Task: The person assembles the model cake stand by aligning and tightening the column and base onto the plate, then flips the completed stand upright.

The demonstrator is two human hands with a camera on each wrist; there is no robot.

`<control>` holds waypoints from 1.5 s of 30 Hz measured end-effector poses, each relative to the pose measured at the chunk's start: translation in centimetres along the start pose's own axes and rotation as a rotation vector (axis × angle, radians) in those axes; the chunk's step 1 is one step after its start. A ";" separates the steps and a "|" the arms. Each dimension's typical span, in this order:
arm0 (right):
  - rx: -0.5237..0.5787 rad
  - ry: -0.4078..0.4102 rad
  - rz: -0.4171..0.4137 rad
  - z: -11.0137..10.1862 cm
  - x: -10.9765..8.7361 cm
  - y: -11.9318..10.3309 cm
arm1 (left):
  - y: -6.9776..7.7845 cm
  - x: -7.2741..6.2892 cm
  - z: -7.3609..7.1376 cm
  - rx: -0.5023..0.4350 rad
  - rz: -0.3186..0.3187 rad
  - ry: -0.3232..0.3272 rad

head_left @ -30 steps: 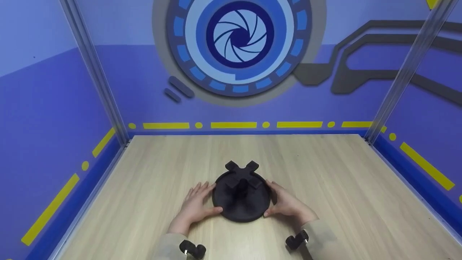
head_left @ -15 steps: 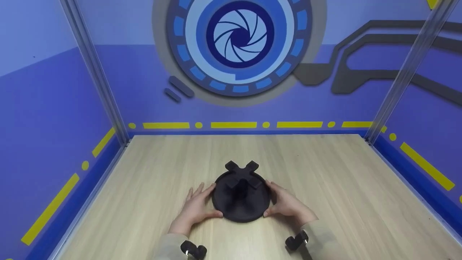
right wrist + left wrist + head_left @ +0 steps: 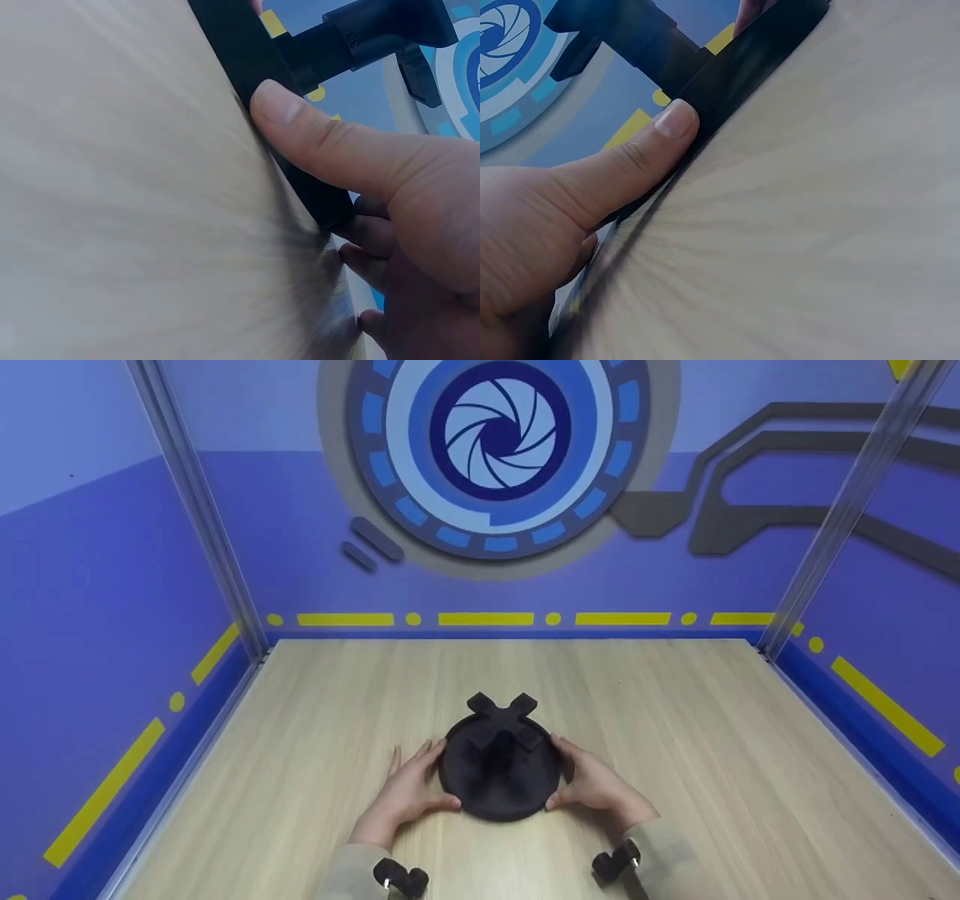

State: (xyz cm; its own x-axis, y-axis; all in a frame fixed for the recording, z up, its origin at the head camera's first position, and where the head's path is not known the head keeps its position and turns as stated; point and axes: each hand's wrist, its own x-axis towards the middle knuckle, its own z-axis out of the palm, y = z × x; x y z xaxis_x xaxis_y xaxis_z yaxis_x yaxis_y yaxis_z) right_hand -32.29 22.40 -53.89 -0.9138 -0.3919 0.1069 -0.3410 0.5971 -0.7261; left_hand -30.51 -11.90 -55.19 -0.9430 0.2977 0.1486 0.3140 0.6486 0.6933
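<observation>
A black stand with a round, disc-like base rests on the wooden table, its short post rising to a cross-shaped top. In the head view my left hand grips the base's left side, thumb near the front and fingers farther back along the edge. My right hand holds the opposite side in the same manner. The left wrist view has the left thumb pressed on the base's rim. Likewise the right thumb lies against the rim in the right wrist view.
The light wooden table reaches back to a blue wall with yellow dashes and a round aperture graphic. Blue side panels with metal posts close in the left and right. A small black wrist camera sits at each sleeve.
My left thumb has slid a little toward me along the rim, and the left fingers have shifted slightly. The right hand keeps its hold, and the stand has barely moved.
</observation>
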 end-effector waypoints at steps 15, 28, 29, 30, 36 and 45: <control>0.368 0.019 -0.046 -3.0 -0.1 -1.0 | 1.5 0.5 -0.7 -0.371 -0.010 0.053; 0.536 -0.010 -0.074 -3.6 -0.3 -2.0 | 3.3 0.9 -0.7 -0.343 -0.014 0.427; 0.532 0.008 -0.068 -3.5 -0.3 -2.1 | 3.4 0.8 -0.7 -0.324 -0.012 0.447; 0.528 0.035 -0.057 -3.3 -0.2 -2.2 | 3.4 0.8 -0.7 -0.312 -0.006 0.465; 0.401 0.332 0.019 -2.0 0.4 -2.9 | 3.7 0.7 -0.8 -0.320 0.038 0.511; 0.283 0.498 -0.006 -2.2 0.0 -3.7 | 4.8 0.6 -1.6 -0.313 0.037 0.560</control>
State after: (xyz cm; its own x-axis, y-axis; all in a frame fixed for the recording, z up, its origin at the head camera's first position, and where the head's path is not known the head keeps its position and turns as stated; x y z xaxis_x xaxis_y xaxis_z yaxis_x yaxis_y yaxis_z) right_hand -31.53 21.70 -49.72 -0.9292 0.0228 0.3689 -0.3368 0.3585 -0.8706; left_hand -29.76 -9.68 -50.63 -0.8734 -0.1501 0.4633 0.3801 0.3849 0.8411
